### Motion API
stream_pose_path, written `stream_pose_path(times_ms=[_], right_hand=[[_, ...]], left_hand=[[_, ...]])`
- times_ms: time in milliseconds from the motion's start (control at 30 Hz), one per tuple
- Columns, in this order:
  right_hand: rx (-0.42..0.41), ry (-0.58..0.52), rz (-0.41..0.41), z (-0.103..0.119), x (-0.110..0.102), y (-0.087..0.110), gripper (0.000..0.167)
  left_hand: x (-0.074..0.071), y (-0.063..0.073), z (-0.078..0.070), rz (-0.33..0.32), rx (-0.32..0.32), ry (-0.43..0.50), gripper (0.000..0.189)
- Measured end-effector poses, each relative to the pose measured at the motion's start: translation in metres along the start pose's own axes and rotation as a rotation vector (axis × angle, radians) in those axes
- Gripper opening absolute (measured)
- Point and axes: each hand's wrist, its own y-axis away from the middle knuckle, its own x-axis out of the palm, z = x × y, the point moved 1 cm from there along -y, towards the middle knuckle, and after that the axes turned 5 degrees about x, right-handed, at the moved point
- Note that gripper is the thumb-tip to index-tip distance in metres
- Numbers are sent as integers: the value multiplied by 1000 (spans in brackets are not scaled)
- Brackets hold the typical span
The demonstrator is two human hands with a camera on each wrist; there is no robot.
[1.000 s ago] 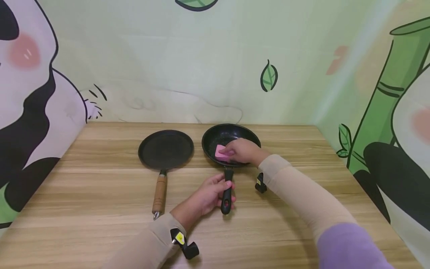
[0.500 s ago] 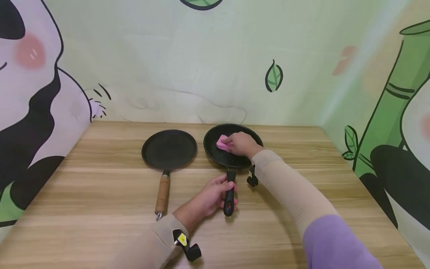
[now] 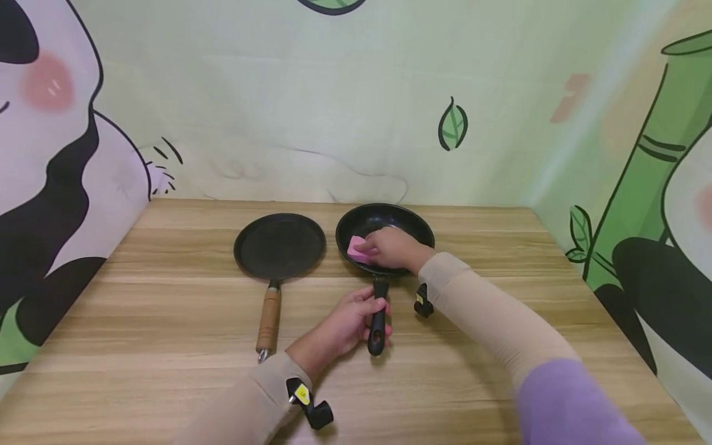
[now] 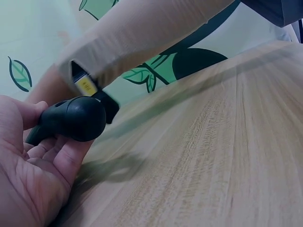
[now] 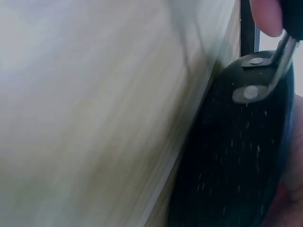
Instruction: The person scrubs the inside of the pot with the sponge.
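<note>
A black frying pan (image 3: 408, 216) stands on the wooden table, its handle (image 3: 377, 330) pointing toward me. My left hand (image 3: 347, 321) grips that handle, thumb on top and fingers curled beneath. In the left wrist view the rounded end of the handle (image 4: 80, 118) sticks out from the hand. Inside the pan, my right hand (image 3: 392, 247) pinches a pink sponge (image 3: 356, 248) against the left part of the inner surface. The right wrist view shows the pan's outer wall (image 5: 227, 151) with riveted handle bracket (image 5: 251, 92); there the sponge is mostly hidden.
Left of the frying pan lies a flat black griddle pan (image 3: 280, 247) with a wooden handle (image 3: 269, 321). Behind the wooden table (image 3: 183, 296) rises a green wall (image 3: 278, 93) with painted pandas and leaves.
The right hand has wiped the sponge to the far part of the pan, then back nearer and to the left. The left hand keeps its hold on the handle.
</note>
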Motion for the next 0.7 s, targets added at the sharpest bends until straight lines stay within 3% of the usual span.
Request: stream_pose_path(times_ms=[233, 500, 700], right_hand=[[-151, -21, 32, -11, -9, 27, 33], [-198, -50, 114, -28, -12, 31, 29], [-198, -98, 26, -24, -7, 26, 29]], left_hand=[[1, 1, 1, -7, 10, 0, 40], [1, 0, 5, 12, 6, 13, 44], [0, 0, 2, 30, -8, -21, 39]])
